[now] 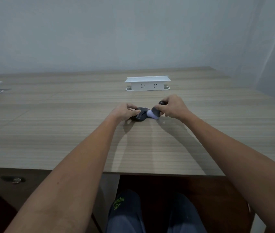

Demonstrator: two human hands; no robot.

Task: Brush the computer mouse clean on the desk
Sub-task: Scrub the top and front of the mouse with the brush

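My left hand (126,111) pins the mouse (141,114) to the tabletop (66,132), fingers closed around its left flank with the thumb laid along the near side. The mouse sits out in front of me, a little right of centre, between my two hands and well short of the white socket box (147,84) further back. My right hand (173,106) holds the brush (155,113), fingers wrapped tight around its dark handle — the rounded handle end pokes up behind my knuckles, and the pale bristles press against the right side of the mouse.

I judge I am mid-brushing, working the right flank. To do this well I should keep the left grip firm but low, so the mouse does not skid or rock under the strokes, and leave as much of the shell bare as I can. Short, light sweeps away from the body of the mouse would push dust onto the tabletop rather than into the button seams. The wheel and the gap between the buttons likely need the bristle tips, not the flat of the brush — I cannot tell from here whether they are clean yet. Turning the mouse under my left fingers should bring the covered side into reach.
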